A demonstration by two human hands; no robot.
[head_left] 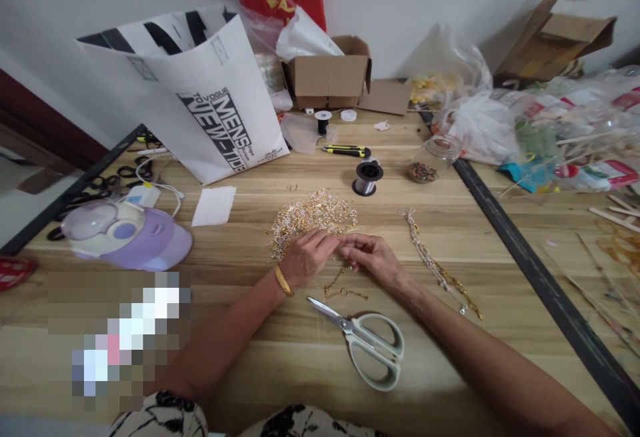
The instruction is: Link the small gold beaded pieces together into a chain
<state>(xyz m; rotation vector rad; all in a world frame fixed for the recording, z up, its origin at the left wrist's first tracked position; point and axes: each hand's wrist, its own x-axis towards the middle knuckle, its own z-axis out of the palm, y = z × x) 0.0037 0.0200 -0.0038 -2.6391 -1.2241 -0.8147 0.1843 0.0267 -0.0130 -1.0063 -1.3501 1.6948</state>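
Observation:
My left hand (311, 256), with a gold bangle (283, 280) at its wrist, is closed in a pinch at the near edge of a heap of small gold and clear rings or beads (313, 214). Fingertip to fingertip with it, my right hand (373, 257) is also pinched. What lies between the fingers is too small to make out. A thin gold chain (345, 293) lies on the table just below the hands, its upper end close under the fingertips. Nearer to me are scissors (367, 344) with pale handles, blades slightly apart.
Gold and silver chains (440, 267) lie to the right. Beyond the heap are a wire spool (366, 179), a cutter knife (346, 151) and a jar of beads (425, 169). A purple-white device (150, 240) and paper bag (215, 104) stand left. Plastic bags (480, 124) crowd the right.

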